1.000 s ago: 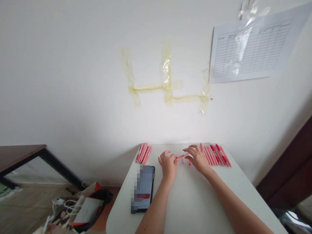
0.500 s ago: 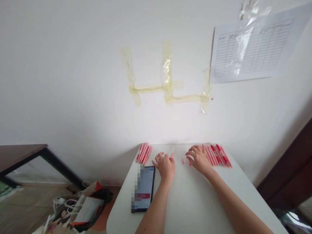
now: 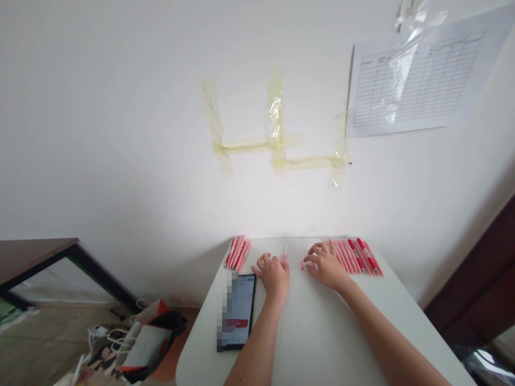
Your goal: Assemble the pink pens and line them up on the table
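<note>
Your left hand [image 3: 274, 274] pinches a pen part [image 3: 285, 255]; right hand [image 3: 325, 263], curled, touches small pink bits [image 3: 301, 265]. Few pens [image 3: 238, 252] left-centre, bigger row [image 3: 357, 256] right seems undone.

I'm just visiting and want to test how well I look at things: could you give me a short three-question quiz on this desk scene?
1. True or false: the phone lies on the white table to the left of the left hand.
2. Which hand is nearer the larger row of pink pens? A) left hand B) right hand
3. Fill in: the left hand holds up a thin pen part, pink at the base and ____ at the tip.

Key: 1 true. 2 B; the small bunch of pink pens lies at the table's far left. 3 white.
</note>
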Tool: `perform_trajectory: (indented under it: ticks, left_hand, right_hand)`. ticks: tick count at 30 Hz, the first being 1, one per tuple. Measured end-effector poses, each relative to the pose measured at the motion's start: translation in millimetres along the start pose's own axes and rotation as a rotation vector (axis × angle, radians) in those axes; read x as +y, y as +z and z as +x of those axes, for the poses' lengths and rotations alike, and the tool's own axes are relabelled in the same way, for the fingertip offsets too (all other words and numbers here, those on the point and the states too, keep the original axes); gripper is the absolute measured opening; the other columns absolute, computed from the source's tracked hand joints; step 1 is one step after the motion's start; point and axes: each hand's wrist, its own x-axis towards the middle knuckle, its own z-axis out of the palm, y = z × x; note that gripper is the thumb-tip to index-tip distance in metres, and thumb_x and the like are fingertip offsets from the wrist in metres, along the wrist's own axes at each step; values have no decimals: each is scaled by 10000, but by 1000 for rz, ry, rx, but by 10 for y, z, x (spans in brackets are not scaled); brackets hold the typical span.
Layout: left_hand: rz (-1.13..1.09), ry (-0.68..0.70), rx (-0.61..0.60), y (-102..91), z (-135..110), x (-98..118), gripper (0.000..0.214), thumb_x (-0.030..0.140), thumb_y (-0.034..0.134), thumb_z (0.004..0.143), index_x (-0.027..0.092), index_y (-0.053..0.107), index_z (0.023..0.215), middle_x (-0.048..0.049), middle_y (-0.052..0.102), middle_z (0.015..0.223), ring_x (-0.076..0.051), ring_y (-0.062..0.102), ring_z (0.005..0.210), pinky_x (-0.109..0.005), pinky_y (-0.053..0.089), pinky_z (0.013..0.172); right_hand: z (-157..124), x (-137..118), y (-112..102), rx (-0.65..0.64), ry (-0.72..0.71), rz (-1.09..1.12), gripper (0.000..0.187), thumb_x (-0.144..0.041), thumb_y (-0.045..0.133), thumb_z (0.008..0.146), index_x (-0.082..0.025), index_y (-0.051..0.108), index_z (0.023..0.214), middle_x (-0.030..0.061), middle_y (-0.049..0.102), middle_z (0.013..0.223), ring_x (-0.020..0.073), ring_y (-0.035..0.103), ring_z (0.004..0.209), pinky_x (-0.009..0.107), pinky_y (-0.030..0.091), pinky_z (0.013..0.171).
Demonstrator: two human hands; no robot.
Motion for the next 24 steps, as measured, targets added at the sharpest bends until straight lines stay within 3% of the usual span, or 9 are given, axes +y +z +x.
perform_trajectory:
  ticks: [5, 10, 16, 24]
  left_hand:
    - [-65, 41, 27, 13, 3, 5, 210, 346, 610, 888, 211, 743, 980, -119, 591, 1257, -325, 475, 1261, -646, 282, 1123]
    - [-216, 164, -70, -3, -20, 65, 148, 250, 752, 790, 262, 758, 937, -77, 557, 1292, -290, 439, 1314, -572, 279, 1164]
    - [-269, 215, -165, 29, -69, 117, 72, 250, 775, 778, 283, 774, 841, -56, 561, 1287, -300, 415, 1336, -625, 236, 1185]
    - [-246, 234, -185, 80, -79, 113, 112, 227, 747, 795, 309, 785, 863, -52, 565, 1307, -302, 402, 1353, -681, 208, 1190]
  right_hand:
    - [1, -18, 7, -48, 16, -12, 243, -329, 579, 919, -307, 749, 1090, 73, 660, 1119, 288, 498, 1198, 683, 112, 1166]
    - [5, -27, 35, -82, 32, -29, 262, -355, 550, 941, -293, 749, 1100, 87, 645, 1154, 290, 476, 1220, 653, 116, 1175]
    - [1, -17, 72, -42, 35, -24, 206, -341, 592, 927, -287, 757, 1037, 80, 656, 1134, 294, 480, 1225, 648, 93, 1192]
    - [-4, 0, 40, -25, 23, -21, 200, -357, 595, 927, -289, 743, 1044, 67, 665, 1170, 291, 490, 1224, 672, 136, 1173]
